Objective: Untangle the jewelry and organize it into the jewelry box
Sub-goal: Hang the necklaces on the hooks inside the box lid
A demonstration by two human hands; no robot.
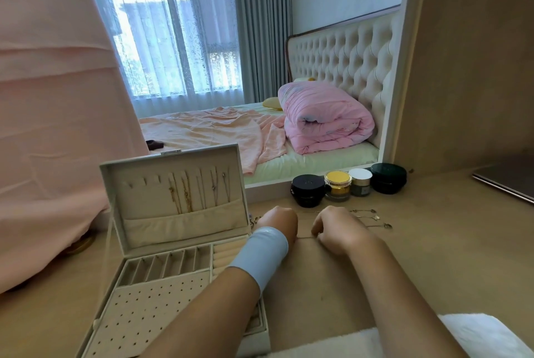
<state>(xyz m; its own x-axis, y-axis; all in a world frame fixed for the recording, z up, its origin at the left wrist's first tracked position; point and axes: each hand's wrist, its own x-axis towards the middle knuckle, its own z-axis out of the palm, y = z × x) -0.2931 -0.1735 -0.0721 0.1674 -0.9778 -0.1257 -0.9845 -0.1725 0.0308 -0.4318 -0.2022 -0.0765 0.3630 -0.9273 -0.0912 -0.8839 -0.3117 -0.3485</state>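
An open cream jewelry box (176,242) stands on the wooden table at the left, its lid upright with several gold chains (185,193) hanging inside. My left hand (277,222), with a light blue band on the wrist, and my right hand (338,230) are curled close together just right of the box. A thin chain (304,238) stretches between them, pinched at both ends. More thin chains with small pendants (372,217) lie on the table beyond my right hand.
Four cosmetic jars (346,184) stand in a row at the foot of a mirror. A closed laptop (505,181) lies at the right edge. Pink fabric (52,126) hangs at the left. A white towel (404,340) lies at the near edge.
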